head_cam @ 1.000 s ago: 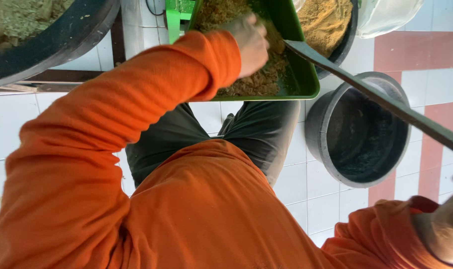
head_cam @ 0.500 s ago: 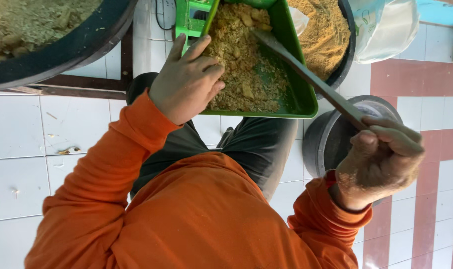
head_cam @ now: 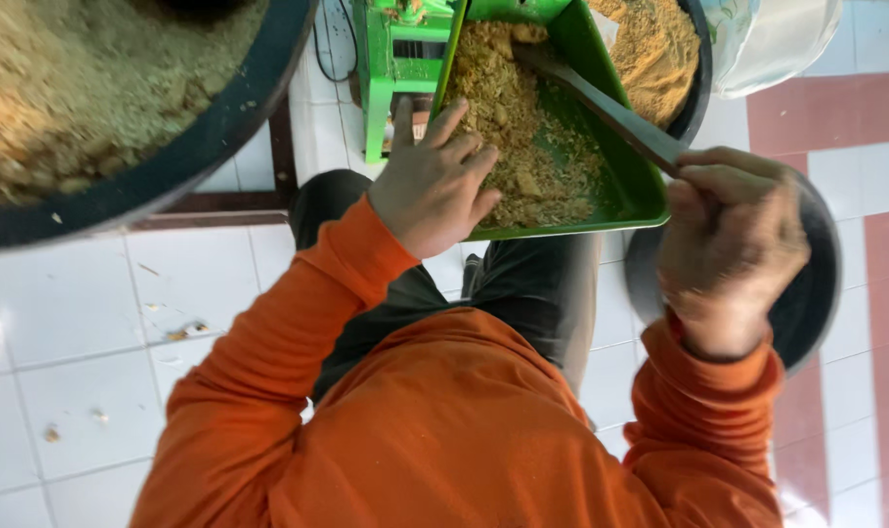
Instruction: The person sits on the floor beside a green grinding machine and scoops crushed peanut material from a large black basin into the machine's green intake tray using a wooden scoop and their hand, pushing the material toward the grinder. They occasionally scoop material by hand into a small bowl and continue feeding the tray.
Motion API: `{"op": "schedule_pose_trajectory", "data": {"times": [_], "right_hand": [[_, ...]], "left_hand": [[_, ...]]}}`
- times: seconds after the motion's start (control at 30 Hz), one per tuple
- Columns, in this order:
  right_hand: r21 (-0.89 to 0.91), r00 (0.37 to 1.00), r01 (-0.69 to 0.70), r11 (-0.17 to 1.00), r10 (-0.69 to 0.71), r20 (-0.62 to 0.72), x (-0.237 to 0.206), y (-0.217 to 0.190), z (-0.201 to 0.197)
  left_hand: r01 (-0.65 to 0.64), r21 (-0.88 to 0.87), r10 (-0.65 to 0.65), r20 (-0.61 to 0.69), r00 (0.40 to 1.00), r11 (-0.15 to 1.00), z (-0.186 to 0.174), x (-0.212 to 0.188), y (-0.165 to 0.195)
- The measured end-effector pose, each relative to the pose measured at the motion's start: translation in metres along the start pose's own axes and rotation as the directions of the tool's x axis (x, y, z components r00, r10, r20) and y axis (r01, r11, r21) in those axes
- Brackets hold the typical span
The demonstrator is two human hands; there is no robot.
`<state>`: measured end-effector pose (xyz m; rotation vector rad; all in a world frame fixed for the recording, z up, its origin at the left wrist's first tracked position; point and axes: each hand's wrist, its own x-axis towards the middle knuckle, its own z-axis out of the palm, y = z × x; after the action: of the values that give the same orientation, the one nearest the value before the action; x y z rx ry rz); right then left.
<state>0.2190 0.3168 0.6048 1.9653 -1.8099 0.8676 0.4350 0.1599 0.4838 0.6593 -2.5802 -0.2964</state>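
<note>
Green tray: one, heaped with coarse tan crumbly mash | left hand: fingers spread on mash | right hand: fist gripping one grey paddle | dark basins: three

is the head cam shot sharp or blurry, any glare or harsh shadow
Head view: mostly sharp on the left hand and the crumbly mix in the green tray; the right hand is slightly soft; the big basin is cropped; light is even, with mild sheen on the floor tiles.

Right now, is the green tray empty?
No, the green tray holds a crumbly yellow-brown mixture under the left hand.
</note>
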Motion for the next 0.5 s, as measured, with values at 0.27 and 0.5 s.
{"op": "schedule_pose_trajectory", "data": {"times": [0.27,0.5], "right_hand": [[0.055,0.999,-0.041,0.998,0.039,0.030,0.007,-0.013,0.008],[0.082,0.999,-0.033,0.996,0.036,-0.034,0.007,-0.015,0.017]], "left_hand": [[-0.025,0.018,0.025,0.028,0.999,1.000,-0.002,0.000,-0.002],[-0.031,0.039,0.028,0.068,0.997,0.999,-0.001,0.001,-0.005]]}}
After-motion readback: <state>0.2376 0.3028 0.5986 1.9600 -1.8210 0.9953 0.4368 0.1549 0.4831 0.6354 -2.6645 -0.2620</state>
